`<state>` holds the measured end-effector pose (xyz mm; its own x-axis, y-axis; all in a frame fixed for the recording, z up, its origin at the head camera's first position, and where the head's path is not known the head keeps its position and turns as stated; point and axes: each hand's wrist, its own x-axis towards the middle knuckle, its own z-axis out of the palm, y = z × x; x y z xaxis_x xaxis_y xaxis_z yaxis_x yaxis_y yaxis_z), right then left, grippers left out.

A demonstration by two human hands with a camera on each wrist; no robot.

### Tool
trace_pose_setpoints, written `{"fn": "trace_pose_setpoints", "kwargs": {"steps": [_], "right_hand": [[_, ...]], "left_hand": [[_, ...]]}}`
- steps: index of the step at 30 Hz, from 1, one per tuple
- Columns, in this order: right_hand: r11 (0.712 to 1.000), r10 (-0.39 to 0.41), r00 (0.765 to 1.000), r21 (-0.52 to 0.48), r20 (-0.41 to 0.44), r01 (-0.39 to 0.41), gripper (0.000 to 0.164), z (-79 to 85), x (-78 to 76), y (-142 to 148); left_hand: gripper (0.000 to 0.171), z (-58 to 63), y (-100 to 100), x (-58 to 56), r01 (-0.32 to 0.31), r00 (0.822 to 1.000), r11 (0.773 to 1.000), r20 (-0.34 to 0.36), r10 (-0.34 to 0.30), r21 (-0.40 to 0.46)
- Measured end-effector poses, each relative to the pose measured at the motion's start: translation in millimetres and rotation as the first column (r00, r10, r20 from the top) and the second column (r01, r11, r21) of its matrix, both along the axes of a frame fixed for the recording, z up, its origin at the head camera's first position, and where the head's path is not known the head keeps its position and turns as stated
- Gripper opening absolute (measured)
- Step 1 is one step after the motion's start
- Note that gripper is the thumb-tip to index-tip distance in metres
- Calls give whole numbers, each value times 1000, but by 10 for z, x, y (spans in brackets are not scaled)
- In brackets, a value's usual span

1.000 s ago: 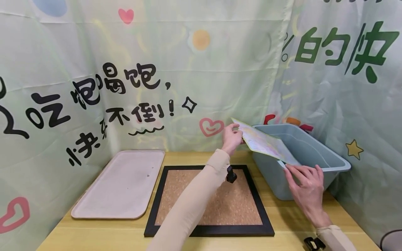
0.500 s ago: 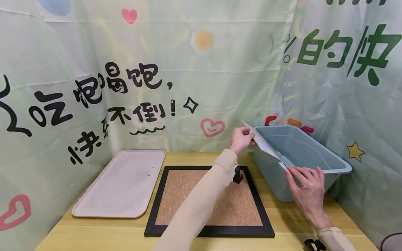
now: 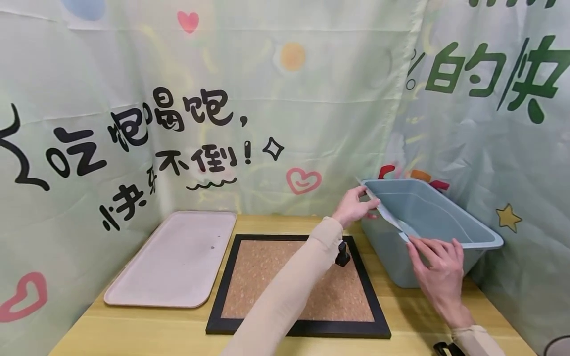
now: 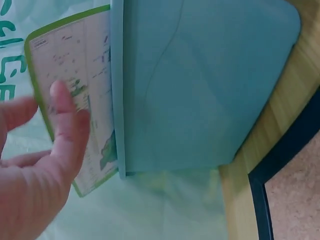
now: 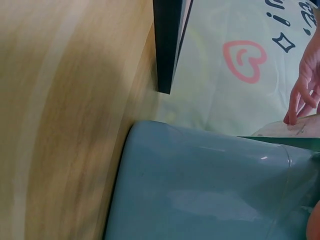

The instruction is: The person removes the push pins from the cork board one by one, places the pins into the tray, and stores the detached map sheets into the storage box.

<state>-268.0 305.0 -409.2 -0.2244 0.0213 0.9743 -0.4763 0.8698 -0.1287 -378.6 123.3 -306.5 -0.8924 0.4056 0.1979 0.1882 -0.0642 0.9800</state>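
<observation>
A thin printed sheet with a green border (image 4: 65, 50), map-like with small lettering and green patches, stands tilted at the left rim of a blue-grey tub (image 3: 394, 259). It shows almost edge-on in the head view. My left hand (image 3: 356, 203) pinches its far left edge, with fingers on both sides in the left wrist view. At the tub's near left corner, my right hand (image 3: 438, 269) pinches the sheet's near end with thumb and fingers. Only a sliver of that hand shows in the right wrist view. The tub wall hides the sheet's lower part.
A cork board with a black frame (image 3: 298, 327) lies on the wooden table (image 3: 147, 329), left of the tub. Farther left is a pale pink tray (image 3: 171, 269). Printed cloth (image 3: 267, 89) hangs behind and at both sides.
My left hand has moved right and slightly down, tipping the sheet from nearly flat to almost edge-on against the tub. My right hand stays at the tub corner.
</observation>
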Motion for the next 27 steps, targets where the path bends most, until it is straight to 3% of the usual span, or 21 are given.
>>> {"fn": "trace_pose_setpoints", "kwargs": {"steps": [5,12,21,27], "right_hand": [[1000,0,1000,7,-13,0,47,6,7,18],[1000,4,1000,5,-20,-4,45,18,-12,23],[1000,-8,999,-3,-32,7,40,16,24,14],[1000,14,999,11,-51,-13,34,84,9,-37]], "left_hand": [[68,-33,-68,-11,57,998,989,-23,-61,-138],[65,-70,-185,-61,68,997,984,-25,-73,-165],[61,-232,-403,-70,-39,994,945,-112,2,-326],[59,-357,-669,-59,-131,982,920,-179,68,-368]]}}
